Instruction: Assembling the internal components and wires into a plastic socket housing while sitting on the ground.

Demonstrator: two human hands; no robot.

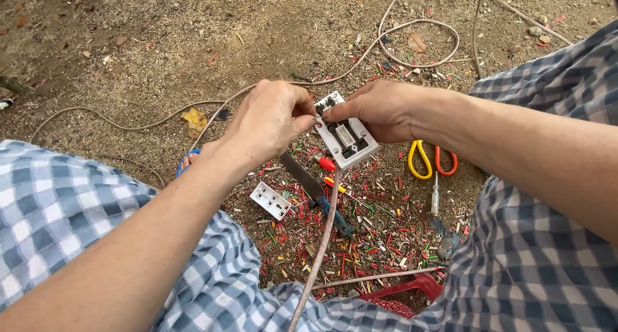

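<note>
While a white switch plate point(346, 136) is held above the dirt ground point(161, 42), it is gripped along its right edge by the right hand point(380, 110), fingers closed around it. The left hand point(270, 119) is pinched at the plate's left edge, where whatever is pinched cannot be made out. A pale cable point(320, 242) runs from the plate toward the near edge. Below the hands, a saw blade point(302, 177) and a second white plate point(271, 200) lie among red and green wire scraps point(360, 242). To the right, yellow and red handled pliers point(431, 161) are seen.
</note>
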